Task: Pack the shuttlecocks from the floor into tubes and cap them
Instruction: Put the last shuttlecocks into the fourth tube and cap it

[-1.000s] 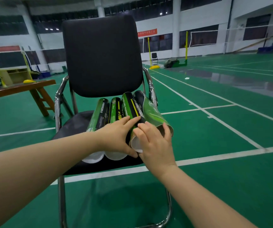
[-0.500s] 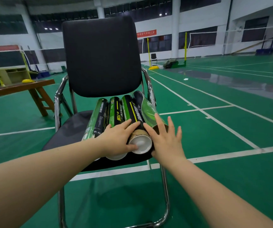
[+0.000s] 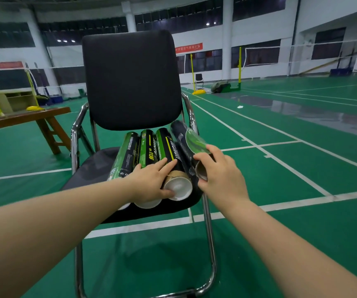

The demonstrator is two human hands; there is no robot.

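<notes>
Four green-and-black cardboard tubes [image 3: 149, 151] lie side by side on the black padded chair seat [image 3: 96, 168], reaching its front edge. Three show white caps [image 3: 178, 188]. Left hand [image 3: 151, 183] rests flat, fingers released. Right hand [image 3: 222, 177] fingers grasp the uncapped rightmost tube [image 3: 194, 143], which probably still needs capping.

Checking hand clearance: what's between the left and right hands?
Head view: a capped tube, its white cap end filling the gap. The left hand rests on it; the right hand grips the open tube beside it.
</notes>
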